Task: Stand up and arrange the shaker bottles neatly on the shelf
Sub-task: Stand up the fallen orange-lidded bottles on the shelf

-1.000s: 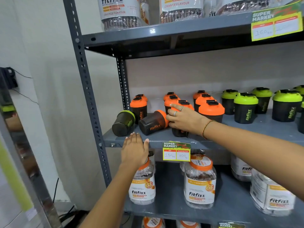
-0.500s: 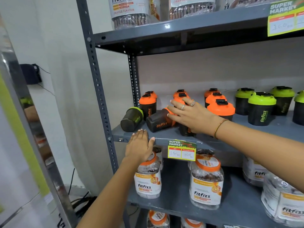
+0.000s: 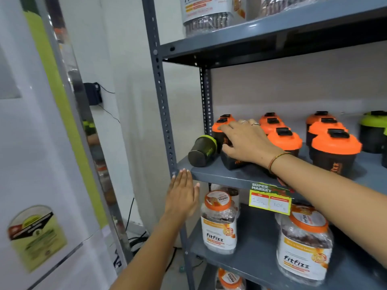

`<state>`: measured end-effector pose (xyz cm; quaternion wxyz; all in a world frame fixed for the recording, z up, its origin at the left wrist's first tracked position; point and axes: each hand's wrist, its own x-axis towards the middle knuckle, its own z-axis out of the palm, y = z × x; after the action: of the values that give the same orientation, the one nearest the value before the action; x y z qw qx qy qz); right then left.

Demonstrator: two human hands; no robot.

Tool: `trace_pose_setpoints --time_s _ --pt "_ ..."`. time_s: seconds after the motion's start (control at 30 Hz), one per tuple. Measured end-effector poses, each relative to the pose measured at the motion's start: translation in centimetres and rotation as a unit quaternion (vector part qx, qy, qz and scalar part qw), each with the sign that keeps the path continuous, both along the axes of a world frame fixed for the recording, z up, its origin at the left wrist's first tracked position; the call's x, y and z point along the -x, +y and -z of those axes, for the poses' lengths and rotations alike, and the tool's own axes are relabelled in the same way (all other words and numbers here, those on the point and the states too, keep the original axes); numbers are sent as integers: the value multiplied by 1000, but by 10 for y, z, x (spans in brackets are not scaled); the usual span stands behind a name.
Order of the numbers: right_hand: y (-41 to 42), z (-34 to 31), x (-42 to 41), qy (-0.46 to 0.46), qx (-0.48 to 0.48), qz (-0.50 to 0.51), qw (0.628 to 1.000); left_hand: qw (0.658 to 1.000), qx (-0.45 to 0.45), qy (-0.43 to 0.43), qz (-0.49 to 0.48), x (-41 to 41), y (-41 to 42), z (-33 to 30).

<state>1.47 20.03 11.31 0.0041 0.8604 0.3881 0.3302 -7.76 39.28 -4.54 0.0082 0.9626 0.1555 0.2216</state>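
On the grey middle shelf (image 3: 219, 176) a dark shaker bottle with a green lid (image 3: 202, 150) lies on its side at the left end. Beside it lies a dark orange-lidded shaker bottle (image 3: 233, 163). My right hand (image 3: 247, 141) is laid over it, thumb against its side, and hides its lid. The fingertips reach an upright orange-lidded bottle (image 3: 219, 122) behind. My left hand (image 3: 182, 195) is open and flat, fingertips at the shelf's front left corner. Several orange-lidded bottles (image 3: 335, 151) stand upright to the right.
A green-lidded bottle (image 3: 372, 130) stands at the far right. Fitfizz jars (image 3: 218, 220) fill the shelf below, under a yellow price tag (image 3: 270, 199). The grey shelf post (image 3: 161, 97) rises at the left. A white cabinet (image 3: 41, 164) stands close beside it.
My right hand has slid left along the fallen orange-lidded bottle and now covers its lid. My left hand has stayed at the shelf's front edge. The view has swung left.
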Motion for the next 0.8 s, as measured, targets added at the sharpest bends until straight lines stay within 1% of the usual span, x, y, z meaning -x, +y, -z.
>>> trace_pose_setpoints --time_s 0.1,0.23,0.3,0.33,0.4,0.43,0.47,0.5,0.53,0.6,0.67,0.73,0.8 --pt "24 0 -11 73 -39 13 996 1000 -9 30 5 -9 11 -9" --pt "51 -1 -28 153 -72 59 984 998 -28 32 35 -21 22 -29" --pt "66 -3 -37 190 -87 84 974 998 -29 43 31 -28 22 -39" --pt "73 -4 -42 204 -91 97 970 998 -44 49 19 -31 20 -44" --pt "89 -3 -49 220 -91 125 963 989 -139 54 5 -34 14 -52" --pt "97 -1 -52 220 -91 142 961 980 -189 55 15 -34 11 -54" --pt "104 1 -55 220 -90 158 958 975 -214 56 30 -34 9 -56" --pt "111 4 -58 228 -88 173 954 974 -215 57 42 -38 10 -56" --pt "117 7 -62 247 -84 183 948 978 -195 52 51 -42 11 -54" --pt "128 12 -69 288 -66 199 934 993 -92 42 54 -48 16 -50" --pt "135 16 -73 304 -50 217 926 996 -2 65 60 -54 22 -47" --pt "139 17 -76 316 -45 227 920 990 39 109 81 -59 27 -46" --pt "140 17 -78 325 -49 227 917 985 52 131 100 -65 31 -49"
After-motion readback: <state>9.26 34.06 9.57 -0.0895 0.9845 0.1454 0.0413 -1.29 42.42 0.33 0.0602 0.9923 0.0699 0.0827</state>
